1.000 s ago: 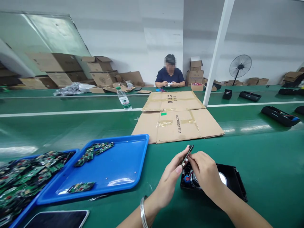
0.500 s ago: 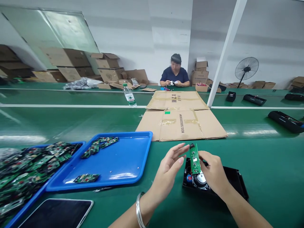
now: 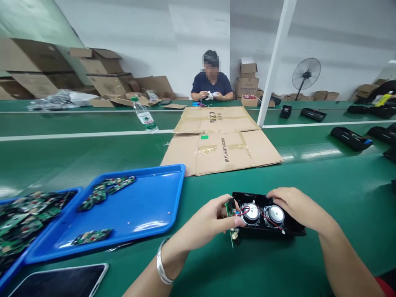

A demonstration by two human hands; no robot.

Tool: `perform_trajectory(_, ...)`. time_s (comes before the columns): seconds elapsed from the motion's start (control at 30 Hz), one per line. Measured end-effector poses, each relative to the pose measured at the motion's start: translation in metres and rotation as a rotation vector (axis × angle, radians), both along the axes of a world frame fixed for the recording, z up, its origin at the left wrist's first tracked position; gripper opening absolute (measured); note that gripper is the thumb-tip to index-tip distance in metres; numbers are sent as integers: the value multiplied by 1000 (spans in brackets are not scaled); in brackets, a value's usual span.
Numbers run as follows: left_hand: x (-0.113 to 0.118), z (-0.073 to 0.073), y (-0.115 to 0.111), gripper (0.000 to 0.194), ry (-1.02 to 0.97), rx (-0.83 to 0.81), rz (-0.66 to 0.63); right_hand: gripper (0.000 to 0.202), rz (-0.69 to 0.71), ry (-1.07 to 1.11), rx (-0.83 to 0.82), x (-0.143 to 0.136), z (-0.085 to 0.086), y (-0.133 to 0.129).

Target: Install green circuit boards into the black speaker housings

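A green circuit board is gripped on edge between the thumb and fingers of my left hand, at the left end of a black speaker housing. Inside the open housing sit two round silver speakers, with thin red and black wires running by them; some wires reach toward the board. Over the housing's right part lies my right hand, its fingers curled on the far rim. Its fingertips are partly hidden.
Left of me is a blue tray with a few circuit boards, beside a heaped pile of boards. A tablet lies in front. Beyond are flattened cardboard, a water bottle, more black housings and a seated person.
The circuit board has passed from my right hand to my left and turned on edge. My right hand has moved to the housing's right part. The housing now shows both speakers.
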State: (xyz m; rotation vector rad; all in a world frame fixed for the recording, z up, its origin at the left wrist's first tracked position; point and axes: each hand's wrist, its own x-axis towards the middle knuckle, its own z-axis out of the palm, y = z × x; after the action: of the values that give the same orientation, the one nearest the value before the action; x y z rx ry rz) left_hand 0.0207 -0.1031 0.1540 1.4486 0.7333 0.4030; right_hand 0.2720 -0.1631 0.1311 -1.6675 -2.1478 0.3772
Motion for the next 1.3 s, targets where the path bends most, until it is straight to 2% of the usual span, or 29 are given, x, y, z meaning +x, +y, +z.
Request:
perform_trajectory(0.07, 10, -6, -5, 26, -23, -136, -88, 31, 85, -20, -135, 13, -8, -13)
perform_trajectory(0.13, 20, -17, -9, 24, -62, -208, -111, 35, 191, 24, -203, 17, -12, -23)
perform_trajectory(0.2, 29, -31, -12, 22, -76, -157, -51, 34, 270, 86, -244, 16, -14, -29)
perform_trajectory(0.27, 35, -43, -14, 21, -41, -42, 39, 31, 285, 127, -277, 13, -14, -31)
perform_trajectory(0.37, 39, -54, -14, 22, 19, 56, 118, 18, 178, 201, -240, 8, -16, -27)
perform_trajectory(0.5, 40, -57, -15, 22, 51, 46, 111, 13, -32, 381, -138, -6, -30, -17)
perform_trajectory(0.6, 41, -60, -16, 24, 68, 20, 106, 12, -152, 487, -154, -18, -44, -11)
perform_trajectory(0.7, 42, -66, -17, 25, 86, 46, 110, 10, -215, 463, -120, -26, -55, -9)
perform_trajectory(0.77, 43, -68, -18, 24, 99, 79, 113, 9, -205, 376, -6, -30, -59, -9)
perform_trajectory(0.87, 44, -68, -20, 23, 149, 165, 107, 16, -140, 273, 134, -34, -62, -11)
perform_trajectory(1.07, 43, -64, -22, 23, 227, 341, 71, 22, -97, 158, 220, -39, -67, -12)
perform_trajectory(1.2, 43, -63, -22, 22, 248, 387, 58, 27, -28, 29, 298, -41, -70, -12)
perform_trajectory(1.3, 43, -63, -21, 22, 240, 408, 28, 27, -38, -28, 331, -43, -72, -14)
